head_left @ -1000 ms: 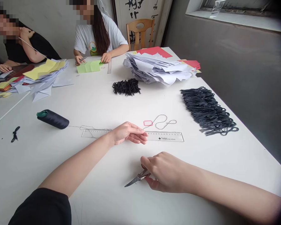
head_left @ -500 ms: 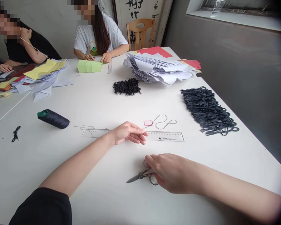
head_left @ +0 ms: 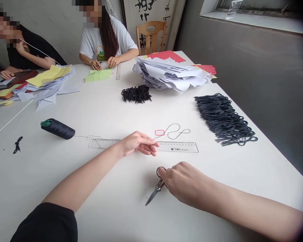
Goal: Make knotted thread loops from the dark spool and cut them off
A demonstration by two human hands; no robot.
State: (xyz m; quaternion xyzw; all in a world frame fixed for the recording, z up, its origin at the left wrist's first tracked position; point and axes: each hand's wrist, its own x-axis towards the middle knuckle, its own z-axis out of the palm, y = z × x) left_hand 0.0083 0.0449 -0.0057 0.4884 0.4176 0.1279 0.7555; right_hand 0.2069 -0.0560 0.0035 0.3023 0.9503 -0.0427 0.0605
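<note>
Between thumb and fingertips, my left hand [head_left: 138, 144] pinches a dark thread [head_left: 179, 127] above the clear plastic ruler [head_left: 185, 148]. The thread's free end curls on the table to the right, and its other side runs left to a spool of black thread [head_left: 62, 129] lying on its side. My right hand [head_left: 185, 179] is closed on small metal scissors [head_left: 153, 196], with fingers at the handle loops and the blades pointing down and left, toward me. The blades look shut. A small red rectangle [head_left: 159, 130] is on the tabletop just beyond the ruler.
Black looped tassels [head_left: 226, 117] lie in a row at right, with a smaller black bundle [head_left: 136, 93] farther back. A black knotted cord [head_left: 17, 145] sits at left. Paper stacks [head_left: 171, 75] stand at the back. Two people sit across; one handles green paper [head_left: 98, 76].
My right hand has raised the scissors slightly and turned them, so the blades point more downward. My left hand has stayed in place. Across the table, the green paper now lies flatter.
</note>
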